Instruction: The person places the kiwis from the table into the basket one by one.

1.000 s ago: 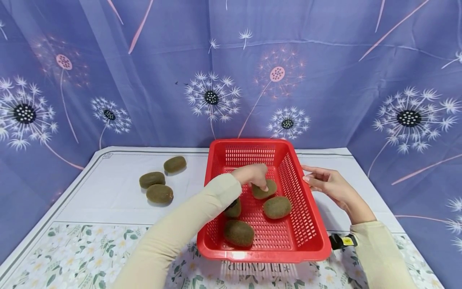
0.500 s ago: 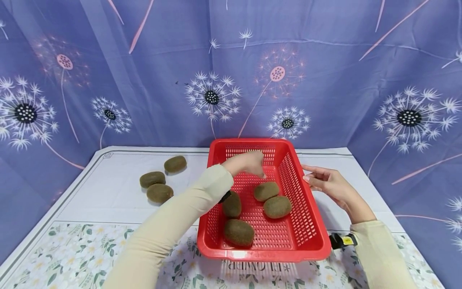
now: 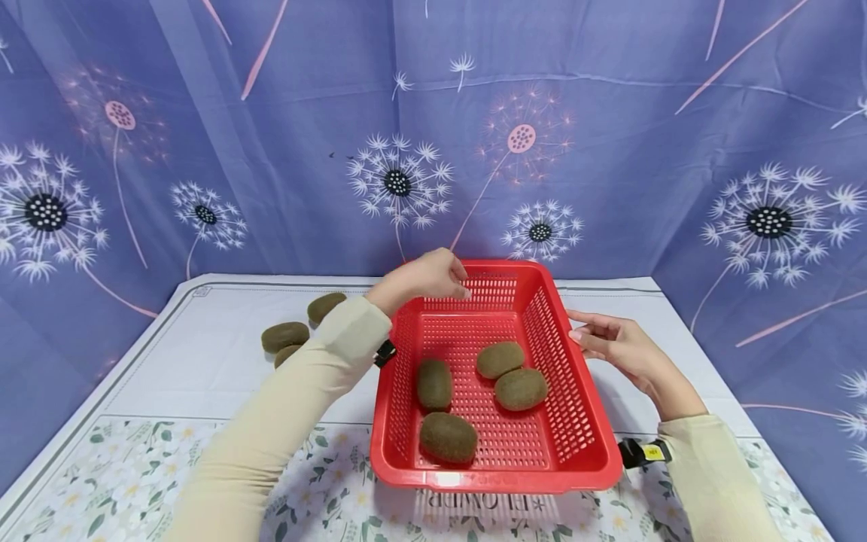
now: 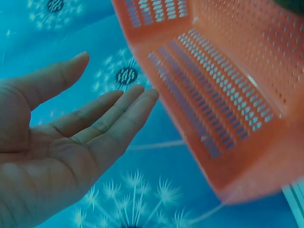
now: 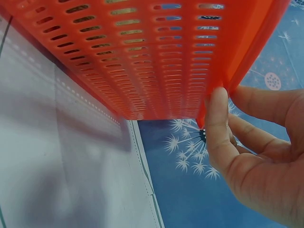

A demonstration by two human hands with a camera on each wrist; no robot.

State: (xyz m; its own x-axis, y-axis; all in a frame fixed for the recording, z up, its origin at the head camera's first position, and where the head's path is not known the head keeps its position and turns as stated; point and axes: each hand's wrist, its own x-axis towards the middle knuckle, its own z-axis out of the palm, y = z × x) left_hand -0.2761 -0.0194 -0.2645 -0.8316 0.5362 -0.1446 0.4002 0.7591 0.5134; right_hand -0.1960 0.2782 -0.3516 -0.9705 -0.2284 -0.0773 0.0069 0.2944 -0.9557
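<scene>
Pinches the red basket [image 3: 502, 479] by its right rim with the right hand [image 3: 616, 348], likely to steady it; poises the left hand [image 3: 425, 277], empty, loosely spread, at far-left corner. Inside, four kiwis [image 3: 520, 389]; on the bench [image 3: 196, 365], three kiwis [image 3: 285, 336].

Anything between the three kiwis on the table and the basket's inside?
Yes: the left wall of the red basket stands in the way, so the kiwis likely need lifting over it. In the head view, the left sleeve also crosses the gap.
</scene>
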